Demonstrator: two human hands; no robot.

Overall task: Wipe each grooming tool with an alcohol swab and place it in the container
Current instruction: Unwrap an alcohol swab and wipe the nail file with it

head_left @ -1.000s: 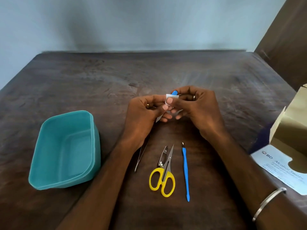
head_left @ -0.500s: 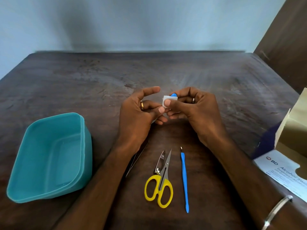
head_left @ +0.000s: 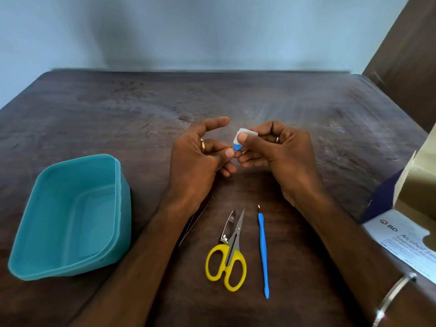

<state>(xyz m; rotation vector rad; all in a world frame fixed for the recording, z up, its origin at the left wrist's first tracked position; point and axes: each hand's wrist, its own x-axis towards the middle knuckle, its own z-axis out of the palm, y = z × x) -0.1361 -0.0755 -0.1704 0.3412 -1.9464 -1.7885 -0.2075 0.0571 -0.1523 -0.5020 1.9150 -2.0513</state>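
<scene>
The swab [head_left: 244, 134], a small white folded pad, is pinched round a blue-handled tool [head_left: 236, 147] by thumb and fingers of the right hand [head_left: 278, 156]; that grip is clenched on swab and tool together. The lower blue end of the tool is pinched by the left hand [head_left: 195, 159], its forefinger raised clear. Most of the tool is hidden, so its kind cannot be told.

The tool is judged light, stiff and thin, and likely slippery once wetted; it is best held by the blue handle. The swab is judged soft and limp, best kept folded round the tool.

On the bench [head_left: 141, 109], near the wrists, lie tweezers [head_left: 195, 220] (partly hidden), clippers [head_left: 228, 226], scissors [head_left: 227, 263] touching the clippers, and a blue pusher [head_left: 263, 251]. The teal container [head_left: 115, 208] stands to the left, nothing seen in it. The swab box [head_left: 405, 234] sits at the right edge.
</scene>
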